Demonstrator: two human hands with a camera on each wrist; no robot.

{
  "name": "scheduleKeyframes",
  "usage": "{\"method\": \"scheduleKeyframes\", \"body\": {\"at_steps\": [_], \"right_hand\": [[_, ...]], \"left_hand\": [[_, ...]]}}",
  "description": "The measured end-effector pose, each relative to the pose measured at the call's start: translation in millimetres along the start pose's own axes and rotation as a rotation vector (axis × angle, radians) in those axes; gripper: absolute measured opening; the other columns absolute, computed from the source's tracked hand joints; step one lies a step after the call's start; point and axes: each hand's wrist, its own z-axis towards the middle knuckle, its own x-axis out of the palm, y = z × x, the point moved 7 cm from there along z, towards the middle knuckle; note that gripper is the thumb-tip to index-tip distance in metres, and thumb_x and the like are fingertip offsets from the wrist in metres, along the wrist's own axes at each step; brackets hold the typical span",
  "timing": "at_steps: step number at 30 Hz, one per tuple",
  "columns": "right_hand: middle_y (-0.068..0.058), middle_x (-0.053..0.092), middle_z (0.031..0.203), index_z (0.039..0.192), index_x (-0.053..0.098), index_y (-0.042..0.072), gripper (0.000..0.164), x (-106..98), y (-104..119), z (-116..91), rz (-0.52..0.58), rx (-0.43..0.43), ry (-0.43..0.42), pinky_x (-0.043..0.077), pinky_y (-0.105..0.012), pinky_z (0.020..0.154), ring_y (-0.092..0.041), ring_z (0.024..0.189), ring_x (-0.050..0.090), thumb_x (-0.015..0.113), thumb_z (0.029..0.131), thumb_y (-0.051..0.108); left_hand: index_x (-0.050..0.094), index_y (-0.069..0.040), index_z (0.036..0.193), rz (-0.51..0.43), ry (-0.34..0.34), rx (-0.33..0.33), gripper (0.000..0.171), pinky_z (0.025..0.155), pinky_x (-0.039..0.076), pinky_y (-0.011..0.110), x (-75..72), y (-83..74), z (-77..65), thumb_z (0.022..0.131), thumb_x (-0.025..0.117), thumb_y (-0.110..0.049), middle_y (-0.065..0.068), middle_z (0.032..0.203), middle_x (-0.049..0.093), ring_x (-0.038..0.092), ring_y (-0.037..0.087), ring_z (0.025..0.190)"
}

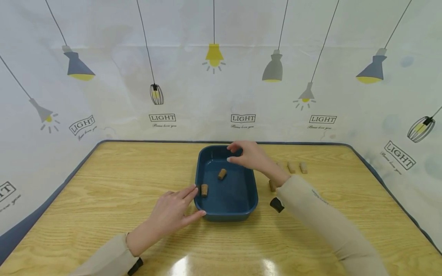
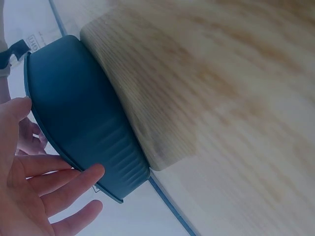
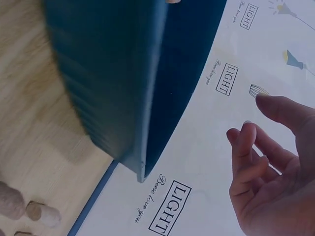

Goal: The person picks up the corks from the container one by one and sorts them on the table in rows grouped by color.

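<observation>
A dark blue rectangular basin [image 1: 226, 217] stands on the wooden table. Two cork stoppers lie inside: one cork [image 1: 204, 190] by the left wall and another cork [image 1: 222, 174] nearer the middle. My left hand [image 1: 172, 210] rests at the basin's left rim, its fingers fairly straight, as the left wrist view also shows along the basin's edge [image 2: 83, 108]. Over the far right part of the basin is my right hand [image 1: 249, 155]. Its thumb and forefinger stand apart with nothing between them; the other fingers are loosely bent.
Right of the basin, several more corks [image 1: 291, 167] lie on the table [image 1: 121, 180], some partly hidden by the right arm. A black wrist strap piece [image 1: 277, 205] sticks out by the right sleeve. Behind the table hangs a white backdrop [image 1: 193, 88] printed with lamps.
</observation>
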Motion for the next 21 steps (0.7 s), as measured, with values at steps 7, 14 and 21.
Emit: {"method": "scheduleKeyframes", "body": {"at_steps": [7, 14, 21], "right_hand": [[-0.007, 0.059, 0.1, 0.112, 0.059, 0.009, 0.034, 0, -1, 17, 0.001, 0.152, -0.037, 0.043, -0.037, 0.076, -0.021, 0.09, 0.054, 0.061, 0.083, 0.028], [-0.008, 0.059, 0.098, 0.11, 0.06, 0.007, 0.033, 7, 0, 31, 0.059, 0.261, -0.073, 0.045, -0.032, 0.071, -0.016, 0.074, 0.058, 0.062, 0.082, 0.026], [-0.01, 0.06, 0.098, 0.111, 0.058, 0.004, 0.036, 26, -4, 37, 0.133, 0.347, -0.053, 0.047, -0.031, 0.064, -0.021, 0.066, 0.061, 0.064, 0.081, 0.023]], "left_hand": [[0.061, -0.004, 0.114, -0.006, -0.005, -0.001, 0.066, 0.064, 0.048, 0.037, 1.4, 0.2, -0.7, 0.079, 0.051, -0.059, 0.01, 0.115, 0.056, 0.062, 0.02, 0.07], [0.061, -0.004, 0.114, -0.007, -0.017, 0.002, 0.066, 0.063, 0.048, 0.037, 1.4, 0.5, -0.9, 0.079, 0.051, -0.059, 0.01, 0.115, 0.057, 0.062, 0.019, 0.067], [0.061, -0.004, 0.113, -0.015, -0.027, 0.011, 0.065, 0.062, 0.048, 0.036, 0.3, -0.4, -0.2, 0.078, 0.053, -0.058, 0.01, 0.114, 0.057, 0.062, 0.018, 0.066]]}}
